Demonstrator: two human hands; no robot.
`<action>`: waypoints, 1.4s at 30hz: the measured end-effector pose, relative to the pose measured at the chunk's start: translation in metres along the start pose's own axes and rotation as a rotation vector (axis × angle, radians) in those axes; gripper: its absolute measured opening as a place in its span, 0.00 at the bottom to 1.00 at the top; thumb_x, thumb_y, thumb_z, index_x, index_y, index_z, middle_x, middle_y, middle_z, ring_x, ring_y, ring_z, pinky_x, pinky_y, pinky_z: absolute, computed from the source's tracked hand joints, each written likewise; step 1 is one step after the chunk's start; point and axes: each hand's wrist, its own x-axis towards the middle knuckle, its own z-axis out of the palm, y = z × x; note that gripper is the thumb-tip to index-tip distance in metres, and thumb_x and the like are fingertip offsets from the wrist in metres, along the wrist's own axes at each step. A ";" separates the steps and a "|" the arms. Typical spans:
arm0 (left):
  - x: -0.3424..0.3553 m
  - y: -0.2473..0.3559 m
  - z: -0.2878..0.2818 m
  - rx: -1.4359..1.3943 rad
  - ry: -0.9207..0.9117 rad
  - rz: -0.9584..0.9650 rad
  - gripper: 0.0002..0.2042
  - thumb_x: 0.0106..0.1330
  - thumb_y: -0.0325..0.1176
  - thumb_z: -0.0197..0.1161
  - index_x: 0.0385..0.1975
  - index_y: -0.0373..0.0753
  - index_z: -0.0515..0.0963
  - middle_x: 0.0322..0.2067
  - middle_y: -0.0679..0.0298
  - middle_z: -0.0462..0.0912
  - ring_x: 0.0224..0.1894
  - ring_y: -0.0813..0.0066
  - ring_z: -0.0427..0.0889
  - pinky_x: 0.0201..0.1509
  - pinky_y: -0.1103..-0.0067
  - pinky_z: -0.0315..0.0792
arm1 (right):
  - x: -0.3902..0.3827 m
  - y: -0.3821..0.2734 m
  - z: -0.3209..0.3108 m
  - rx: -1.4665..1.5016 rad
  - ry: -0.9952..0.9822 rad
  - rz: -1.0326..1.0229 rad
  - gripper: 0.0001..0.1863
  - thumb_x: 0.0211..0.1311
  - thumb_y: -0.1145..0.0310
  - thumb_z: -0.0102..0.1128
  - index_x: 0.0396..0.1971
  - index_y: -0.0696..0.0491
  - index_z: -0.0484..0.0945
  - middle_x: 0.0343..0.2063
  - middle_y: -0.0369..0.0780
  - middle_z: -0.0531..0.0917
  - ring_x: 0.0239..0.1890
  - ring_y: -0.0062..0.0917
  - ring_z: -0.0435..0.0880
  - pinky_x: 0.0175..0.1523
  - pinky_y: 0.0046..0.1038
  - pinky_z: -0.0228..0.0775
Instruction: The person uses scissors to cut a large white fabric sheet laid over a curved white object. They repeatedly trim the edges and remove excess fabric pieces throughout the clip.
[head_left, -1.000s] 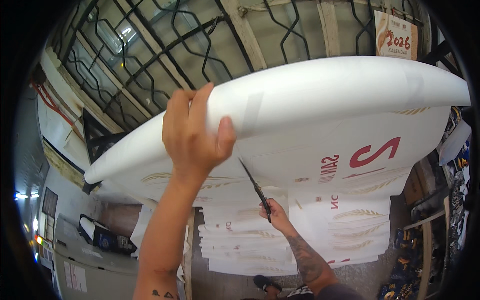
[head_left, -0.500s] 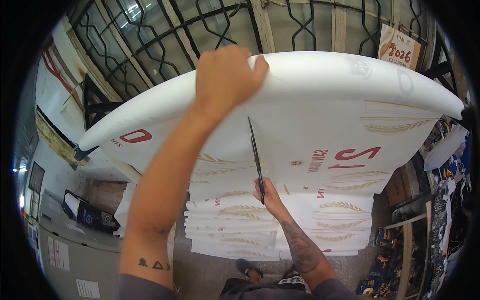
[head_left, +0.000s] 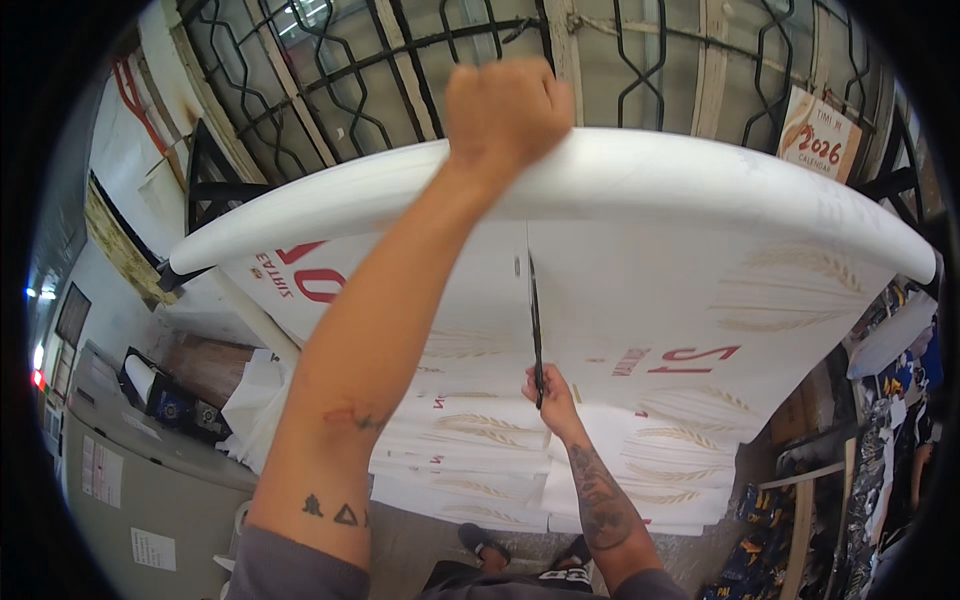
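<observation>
A long white roll (head_left: 680,172) lies crosswise in front of me, with its printed white sheet (head_left: 620,290) hanging down from it. My left hand (head_left: 510,112) is closed over the top of the roll near its middle; its fingertips are hidden on the far side. Below, my right hand (head_left: 552,398) grips the dark handles of long scissors (head_left: 537,325). Their narrow blades point up along the sheet, and from the tips a thin line runs up to the roll. Red figures and golden wheat ears mark the sheet.
Black brackets (head_left: 205,185) hold the roll's ends before a barred window (head_left: 640,70). The sheet's lower part lies in folds near my feet (head_left: 485,545). A grey cabinet (head_left: 150,490) stands left; dark packaged goods (head_left: 755,530) and a wooden frame (head_left: 800,525) are at right.
More of the sheet hangs from the roll, its print lower than before. My left hand has moved farther over the roll's top. The scissors remain in my right hand, pointing up.
</observation>
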 end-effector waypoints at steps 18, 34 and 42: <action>-0.029 -0.013 0.011 0.174 -0.314 -0.082 0.20 0.57 0.50 0.62 0.33 0.37 0.85 0.33 0.54 0.86 0.47 0.61 0.81 0.70 0.48 0.56 | 0.027 -0.007 -0.010 0.094 -0.007 0.014 0.25 0.61 0.83 0.63 0.57 0.56 0.67 0.39 0.31 0.70 0.42 0.16 0.70 0.52 0.19 0.68; -0.062 -0.021 0.024 0.080 -0.018 -0.038 0.19 0.55 0.49 0.62 0.34 0.39 0.85 0.34 0.58 0.87 0.39 0.59 0.83 0.52 0.63 0.74 | 0.022 -0.033 -0.016 0.044 0.016 0.106 0.25 0.61 0.85 0.59 0.58 0.53 0.68 0.40 0.31 0.69 0.44 0.15 0.70 0.53 0.18 0.71; -0.022 -0.016 -0.001 -0.035 0.149 -0.058 0.14 0.53 0.38 0.59 0.07 0.43 0.79 0.10 0.58 0.76 0.14 0.59 0.77 0.32 0.66 0.76 | 0.000 -0.019 -0.009 -0.040 -0.045 0.196 0.22 0.62 0.76 0.63 0.55 0.53 0.70 0.38 0.29 0.70 0.42 0.13 0.68 0.49 0.16 0.62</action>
